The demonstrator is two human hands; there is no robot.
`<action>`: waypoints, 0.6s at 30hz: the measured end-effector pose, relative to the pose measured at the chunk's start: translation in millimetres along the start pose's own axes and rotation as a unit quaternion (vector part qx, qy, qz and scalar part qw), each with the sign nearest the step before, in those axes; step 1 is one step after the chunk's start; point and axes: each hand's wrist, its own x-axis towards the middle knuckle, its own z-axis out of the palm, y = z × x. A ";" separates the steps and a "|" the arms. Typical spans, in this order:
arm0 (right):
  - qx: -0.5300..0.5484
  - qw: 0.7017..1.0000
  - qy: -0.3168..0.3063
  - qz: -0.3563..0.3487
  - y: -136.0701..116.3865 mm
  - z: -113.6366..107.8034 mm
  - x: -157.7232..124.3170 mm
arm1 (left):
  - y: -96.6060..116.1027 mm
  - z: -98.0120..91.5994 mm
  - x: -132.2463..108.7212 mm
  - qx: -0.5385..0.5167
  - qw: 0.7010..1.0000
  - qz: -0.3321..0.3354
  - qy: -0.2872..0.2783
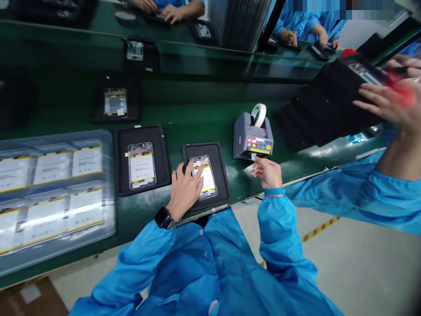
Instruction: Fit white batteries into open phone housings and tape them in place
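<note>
My left hand (187, 188) rests with fingers spread over an opened phone (208, 180), whose white battery and yellow strips show. That phone lies in a black tray (222, 175) in front of me. To its right, my right hand (268, 171) pinches a short piece of pale tape (253, 156) at the front slot of a grey tape dispenser (241, 136). A white tape roll (260, 115) stands on top of the dispenser, and its display glows red.
Left of me, another opened phone (141, 166) sits in a black tray. A clear plastic tray (110, 188) of batteries is at the far left. At right, a co-worker's hands (394, 96) hold a black tray over a stack of black trays (315, 109). More phones travel behind.
</note>
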 end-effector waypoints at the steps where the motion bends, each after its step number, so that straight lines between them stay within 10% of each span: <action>1: 0.004 1.000 0.003 -0.003 -0.5 1.5 0.3 | -2.1 1.7 -0.8 -0.008 1.000 -0.001 0.003; 12: 0.021 0.994 0.042 -0.094 13.7 1.5 -5.8 | -8.4 11.6 -4.5 -0.079 0.996 -0.002 0.039; 18: -0.128 0.981 -0.094 -0.110 55.3 38.7 -67.2 | -11.8 8.4 -4.5 -0.132 0.991 -0.012 0.023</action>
